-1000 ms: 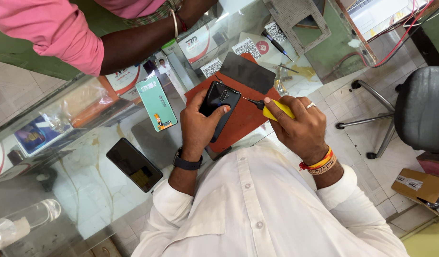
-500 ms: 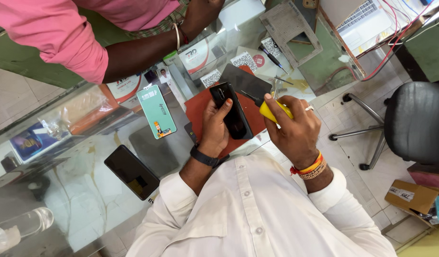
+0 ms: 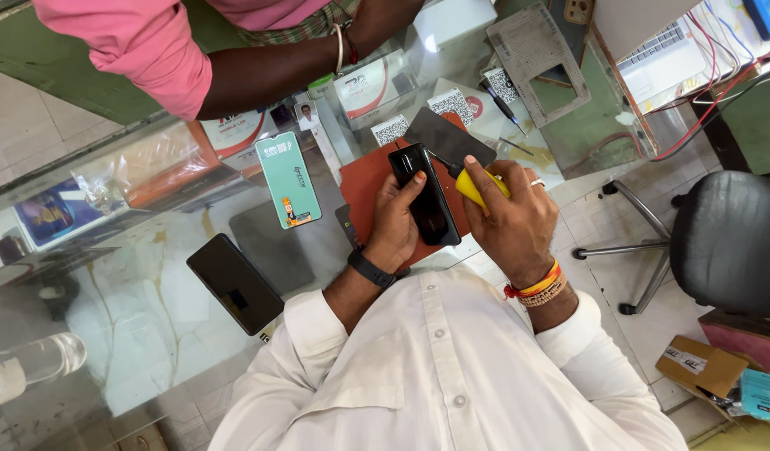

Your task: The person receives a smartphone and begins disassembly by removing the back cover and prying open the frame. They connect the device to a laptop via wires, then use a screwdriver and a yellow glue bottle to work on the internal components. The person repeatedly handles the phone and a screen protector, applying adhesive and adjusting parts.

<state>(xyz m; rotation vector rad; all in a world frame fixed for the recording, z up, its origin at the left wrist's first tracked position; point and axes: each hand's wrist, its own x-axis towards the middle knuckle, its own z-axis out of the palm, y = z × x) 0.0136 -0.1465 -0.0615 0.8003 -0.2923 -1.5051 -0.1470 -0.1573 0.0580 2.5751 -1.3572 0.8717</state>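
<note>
Gripping a black phone (image 3: 426, 205) from below, the left hand (image 3: 395, 225) kept it lying on the rust-red mat (image 3: 361, 188) that spread under both hands on the glass counter (image 3: 142, 309). The right hand (image 3: 510, 219) was clenched round the yellow handle of a small screwdriver (image 3: 467, 182), its thin tip pointing at the phone's upper edge just beyond the left thumb.

A slip looked the likeliest trouble: the phone's back was smooth and glossy, so a tip pushed at a slant could skate off and scratch it, or jab the thumb beside it. Any tiny screw could roll off the mat onto hard glass.

Left of the left hand lay a flat teal package (image 3: 289, 178); nearer the body, a second dark slab of a phone (image 3: 234, 282). Beyond the hands, another person's forearm (image 3: 284, 71) in a pink sleeve rested on the counter.
</note>
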